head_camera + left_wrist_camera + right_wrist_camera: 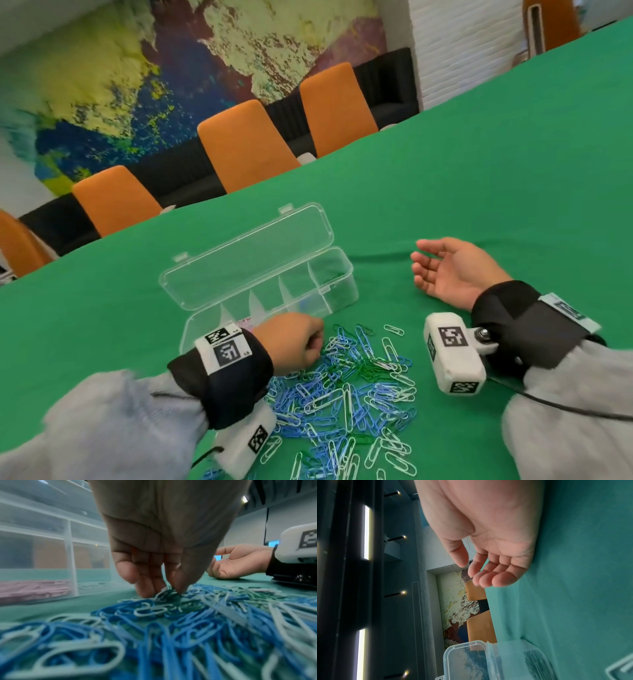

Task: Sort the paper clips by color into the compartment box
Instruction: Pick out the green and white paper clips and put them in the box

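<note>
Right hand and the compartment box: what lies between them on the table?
Nothing. In the head view, only bare green cloth separates the right hand, resting palm-up, from the compartment box. The paper clip pile lies nearer the person.

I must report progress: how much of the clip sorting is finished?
Done: pink clips and dark clips lie in the box. In hand: the left hand pinches a white clip. Left: the blue, white and green pile. The right hand rests idle.
</note>
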`<state>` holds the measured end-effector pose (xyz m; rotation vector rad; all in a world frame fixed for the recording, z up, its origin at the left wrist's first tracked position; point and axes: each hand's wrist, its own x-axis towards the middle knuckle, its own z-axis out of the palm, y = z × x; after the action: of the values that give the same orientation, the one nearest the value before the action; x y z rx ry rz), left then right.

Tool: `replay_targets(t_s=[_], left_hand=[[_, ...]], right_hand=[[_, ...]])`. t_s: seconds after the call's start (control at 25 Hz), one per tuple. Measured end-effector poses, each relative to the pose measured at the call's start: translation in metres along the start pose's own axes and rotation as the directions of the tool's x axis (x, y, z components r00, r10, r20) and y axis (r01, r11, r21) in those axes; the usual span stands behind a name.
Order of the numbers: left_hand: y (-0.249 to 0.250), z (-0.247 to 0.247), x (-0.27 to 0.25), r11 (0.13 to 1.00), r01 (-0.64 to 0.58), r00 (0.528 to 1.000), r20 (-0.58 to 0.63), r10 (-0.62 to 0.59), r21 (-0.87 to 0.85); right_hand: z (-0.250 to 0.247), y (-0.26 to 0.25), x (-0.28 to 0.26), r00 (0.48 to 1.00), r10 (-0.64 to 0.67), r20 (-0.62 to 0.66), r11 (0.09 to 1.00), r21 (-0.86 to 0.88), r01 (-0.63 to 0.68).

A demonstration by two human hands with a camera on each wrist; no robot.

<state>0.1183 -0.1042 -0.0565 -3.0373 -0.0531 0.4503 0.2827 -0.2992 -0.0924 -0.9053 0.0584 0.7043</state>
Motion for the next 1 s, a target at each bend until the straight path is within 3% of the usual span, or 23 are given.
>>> replay_targets(t_s=[0.16, 0.24, 0.32, 0.4, 0.48, 0.56, 0.68, 0.84, 0.92, 1.0], left_hand=[[-0.016, -0.004, -0.007, 0.984, 0.026, 0.998, -0.057, -0.037, -0.177], [-0.025, -0.002, -0.015, 0.909, 0.074, 0.987, -0.102, -0.126, -0.411], [-0.028, 0.000, -0.024, 0.674, 0.054, 0.975, -0.108, -0.196, -0.737], [-0.026, 0.003, -0.029, 0.450, -0.014, 0.966, -0.128, -0.225, -0.893], [-0.026, 0.005, -0.028, 0.369, -0.016, 0.969, -0.105, -0.222, -0.929], [-0.026, 0.005, -0.023, 0.294, 0.046, 0.989, 0.003, -0.146, -0.955], [-0.021, 0.000, -0.014, 0.045, 0.145, 0.989, 0.145, 0.008, -0.988], [-0.023, -0.008, -0.009, -0.246, 0.167, 0.979, 0.131, 0.158, -0.955], [-0.024, -0.008, -0.008, -0.277, 0.162, 0.980, 0.123, 0.154, -0.947], [-0.024, -0.004, -0.006, -0.223, 0.173, 0.984, 0.159, 0.077, -0.959]], right_hand=[[0.000, 0.002, 0.005, 1.000, -0.008, 0.000, 0.999, -0.052, 0.008], [0.000, 0.005, 0.007, 1.000, -0.005, 0.007, 0.997, -0.078, 0.006], [0.001, 0.006, 0.007, 1.000, -0.013, 0.010, 0.997, -0.081, 0.013], [0.001, 0.006, 0.006, 1.000, -0.013, 0.005, 0.997, -0.075, 0.014], [0.003, 0.007, 0.004, 1.000, -0.017, 0.003, 0.997, -0.073, 0.017], [0.003, 0.006, 0.004, 1.000, -0.020, -0.001, 0.997, -0.068, 0.020], [0.001, 0.005, 0.004, 1.000, -0.020, -0.001, 0.998, -0.066, 0.020], [0.001, 0.004, 0.003, 1.000, -0.015, -0.003, 0.998, -0.055, 0.015], [0.001, 0.003, 0.002, 1.000, -0.013, -0.006, 0.999, -0.050, 0.013], [0.002, 0.003, 0.002, 1.000, -0.013, -0.008, 0.999, -0.050, 0.013]])
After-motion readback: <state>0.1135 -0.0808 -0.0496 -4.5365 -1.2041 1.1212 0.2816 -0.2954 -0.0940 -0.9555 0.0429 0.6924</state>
